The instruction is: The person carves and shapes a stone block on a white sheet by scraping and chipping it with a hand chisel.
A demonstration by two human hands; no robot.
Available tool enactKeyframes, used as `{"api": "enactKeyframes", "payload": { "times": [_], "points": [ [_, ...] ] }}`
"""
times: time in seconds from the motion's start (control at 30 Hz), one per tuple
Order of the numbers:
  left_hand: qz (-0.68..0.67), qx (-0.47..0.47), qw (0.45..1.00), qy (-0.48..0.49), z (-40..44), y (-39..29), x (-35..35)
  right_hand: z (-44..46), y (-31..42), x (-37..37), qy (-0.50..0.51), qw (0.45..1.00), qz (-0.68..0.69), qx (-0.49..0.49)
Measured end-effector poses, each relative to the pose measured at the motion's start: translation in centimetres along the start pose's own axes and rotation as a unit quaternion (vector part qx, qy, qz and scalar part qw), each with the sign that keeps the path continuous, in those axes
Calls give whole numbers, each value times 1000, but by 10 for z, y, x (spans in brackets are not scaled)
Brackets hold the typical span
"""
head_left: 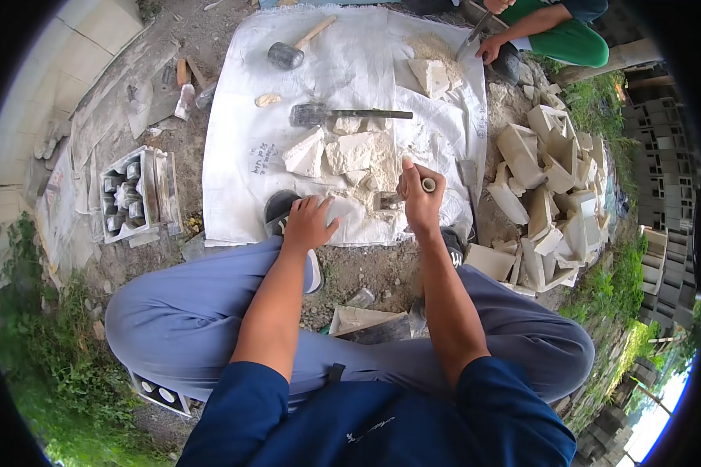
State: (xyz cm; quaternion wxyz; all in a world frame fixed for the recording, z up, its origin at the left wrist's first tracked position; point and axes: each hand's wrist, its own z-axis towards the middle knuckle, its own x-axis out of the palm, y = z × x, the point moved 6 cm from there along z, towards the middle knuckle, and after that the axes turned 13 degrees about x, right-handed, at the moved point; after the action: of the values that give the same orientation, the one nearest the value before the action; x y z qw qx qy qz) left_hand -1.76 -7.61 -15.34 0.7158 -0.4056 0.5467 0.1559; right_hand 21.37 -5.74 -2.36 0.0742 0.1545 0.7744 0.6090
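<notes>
My right hand (423,194) is wrapped round the handle of a hammer, whose metal head (385,201) is low over white crumbs on the sheet. The round end of the handle sticks out of my fist. My left hand (308,224) lies with fingers spread on a pale broken piece (343,210) at the sheet's near edge. Beside its fingertips is a dark round object (279,205), partly covered. Ahead of both hands lie white broken chunks (350,152) and powder. Beyond them rests a dark-headed mallet (310,115) with a long dark handle.
A white sheet (234,179) covers the ground. Another mallet (287,54) with a wooden handle lies farther off. Broken white moulds (549,187) are piled at right. A box of metal pieces (125,194) stands left. Another person's hand (489,50) is at top right, beside a tool.
</notes>
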Motion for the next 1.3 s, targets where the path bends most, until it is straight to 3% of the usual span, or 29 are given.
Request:
{"api": "enactKeyframes", "payload": {
  "times": [0.17,0.3,0.37,0.43,0.47,0.57,0.63,0.7,0.83,0.97,1.13,1.23,1.3],
  "points": [
    [16,-10,1000,23,1,2,5,-6,42,15,47,999,-23,0],
    [14,-13,1000,23,-1,-3,2,7,-50,12,-18,988,-142,-66],
    [25,-16,999,18,6,3,-1,14,-56,0,-49,994,-73,-69],
    [9,-9,1000,19,0,0,2,13,-43,0,-18,1000,-10,22],
    [24,23,999,-31,0,-3,-1,8,-31,0,-8,1000,-1,4],
    [17,3,1000,0,1,-1,-1,3,23,6,54,997,48,13],
    [14,2,1000,4,0,0,1,0,52,9,41,999,18,18],
    [18,1,1000,9,2,0,1,4,40,7,43,999,30,11],
    [23,5,1000,12,1,-5,0,7,-64,4,-8,984,-171,-38],
    [12,2,1000,19,-1,-1,3,5,-44,1,-12,998,-49,30],
    [19,13,1000,0,0,0,3,1,17,13,16,997,-65,32],
    [14,20,1000,-18,0,0,0,-1,9,15,-4,996,-87,0],
    [26,15,999,-14,-1,-1,1,4,-54,9,-19,993,-114,9]
  ]
}}
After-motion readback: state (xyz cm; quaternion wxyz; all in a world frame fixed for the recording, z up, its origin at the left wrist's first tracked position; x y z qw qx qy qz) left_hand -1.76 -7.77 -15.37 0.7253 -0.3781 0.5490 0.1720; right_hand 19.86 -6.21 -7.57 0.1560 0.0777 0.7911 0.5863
